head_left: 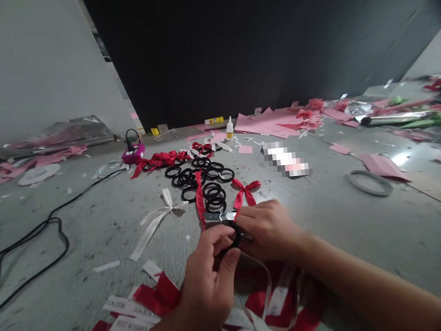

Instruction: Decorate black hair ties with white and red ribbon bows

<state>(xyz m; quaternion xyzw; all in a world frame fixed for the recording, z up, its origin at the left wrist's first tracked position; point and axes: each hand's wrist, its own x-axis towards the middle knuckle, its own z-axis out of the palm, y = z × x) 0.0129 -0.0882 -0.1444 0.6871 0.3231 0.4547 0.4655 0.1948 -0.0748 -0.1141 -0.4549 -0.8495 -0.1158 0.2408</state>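
My left hand is closed, thumb and fingers gripping a black hair tie. Right beside it, my right hand has its fingers bent and pressed together on a ribbon at the hair tie's far edge. A shiny pale strip reaches left from those fingertips to a narrow red ribbon. Just beyond my hands lies a pile of black hair ties. A red bow and a white bow flank the pile. Below my wrists, red and white printed ribbons lie heaped.
A glue bottle stands at the back near a yellow glue stick. Pink paper lies along the dark panel. On the right are a phone-like blurred object and a grey ring. Black cable crosses the left side.
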